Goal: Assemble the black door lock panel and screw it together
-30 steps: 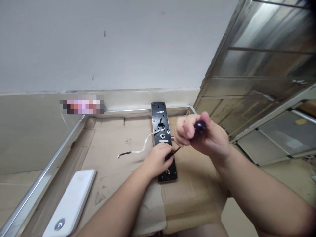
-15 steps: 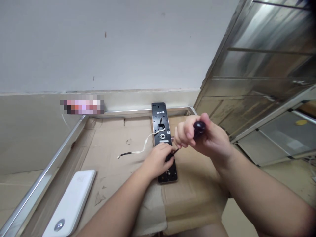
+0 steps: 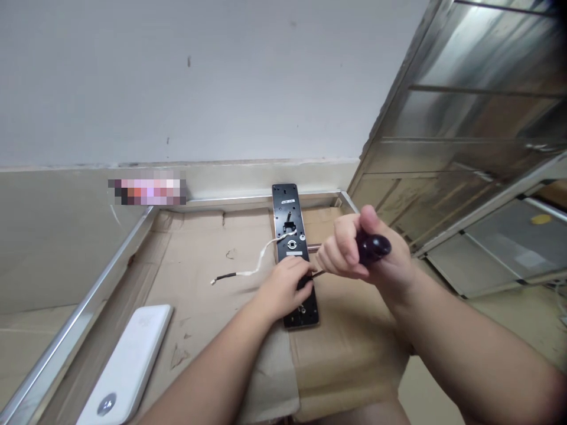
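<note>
Well, closest in, the right hand [image 3: 390,268] sits toward 3 o'clock, closed tightly round the dark bulbous handle of a screwdriver [image 3: 372,248]. Its thin shaft points toward 8 o'clock and meets the left hand [image 3: 283,288] just over the black lock backplate [image 3: 287,221]; whether the tip engages anything is hidden. The left hand lies palm down across the plate's lower half, fingers curled, and what it grips, if anything, cannot be told. The plate lies lengthwise on a cardboard sheet [image 3: 195,254], pointing toward 12 o'clock. A white-and-black cable [image 3: 248,273] runs from it toward 9 o'clock. A white power bank [image 3: 126,369] lies toward 7 o'clock, inside a metal edge strip [image 3: 84,307]. Farther off, a pixelated patch [image 3: 148,192] sits toward 10 o'clock against the pale wall [image 3: 177,77], and a reflective metal panel [image 3: 478,100] leans in toward 2 o'clock.
</note>
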Demonstrator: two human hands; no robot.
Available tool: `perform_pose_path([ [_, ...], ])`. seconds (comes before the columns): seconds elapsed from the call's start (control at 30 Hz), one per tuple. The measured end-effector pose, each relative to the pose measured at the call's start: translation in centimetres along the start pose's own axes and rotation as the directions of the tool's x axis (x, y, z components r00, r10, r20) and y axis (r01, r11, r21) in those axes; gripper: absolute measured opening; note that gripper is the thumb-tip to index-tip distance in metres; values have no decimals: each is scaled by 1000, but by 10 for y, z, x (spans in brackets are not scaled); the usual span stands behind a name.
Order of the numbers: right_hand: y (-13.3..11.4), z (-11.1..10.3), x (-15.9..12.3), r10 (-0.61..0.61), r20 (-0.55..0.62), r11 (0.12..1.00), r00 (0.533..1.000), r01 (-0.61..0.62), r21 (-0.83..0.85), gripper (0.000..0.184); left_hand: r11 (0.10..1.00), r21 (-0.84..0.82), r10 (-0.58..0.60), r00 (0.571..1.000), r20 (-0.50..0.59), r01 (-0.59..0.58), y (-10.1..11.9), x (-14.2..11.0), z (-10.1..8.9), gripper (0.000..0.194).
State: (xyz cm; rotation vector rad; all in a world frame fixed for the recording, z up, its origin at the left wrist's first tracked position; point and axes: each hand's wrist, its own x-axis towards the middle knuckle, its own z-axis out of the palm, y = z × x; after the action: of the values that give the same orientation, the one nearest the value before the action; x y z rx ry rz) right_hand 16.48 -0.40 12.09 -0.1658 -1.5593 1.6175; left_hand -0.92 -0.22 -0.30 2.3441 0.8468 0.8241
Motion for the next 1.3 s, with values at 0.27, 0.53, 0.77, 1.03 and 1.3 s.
perform_pose_path([
  [0.27,8,4,1,-203,-233,975,951,176,-133,30,1000,7,-16,1000,-7,16,1,0,-1,14],
  [0.53,4,4,2,-69,-196,997,978,60,-49,53,1000,0,-5,1000,1,5,2,0,-3,16],
  [0.77,0,4,1,-91,-236,985,968,53,-162,38,1000,-2,-28,1000,-7,28,3,0,-1,18],
  [1.03,0,2,5,-69,-208,998,976,68,-10,62,996,-39,-87,996,-24,86,0,0,-2,29],
  [1.3,7,1,4,-99,-270,991,958,69,-117,47,995,-47,-87,996,-20,86,0,0,-3,44],
])
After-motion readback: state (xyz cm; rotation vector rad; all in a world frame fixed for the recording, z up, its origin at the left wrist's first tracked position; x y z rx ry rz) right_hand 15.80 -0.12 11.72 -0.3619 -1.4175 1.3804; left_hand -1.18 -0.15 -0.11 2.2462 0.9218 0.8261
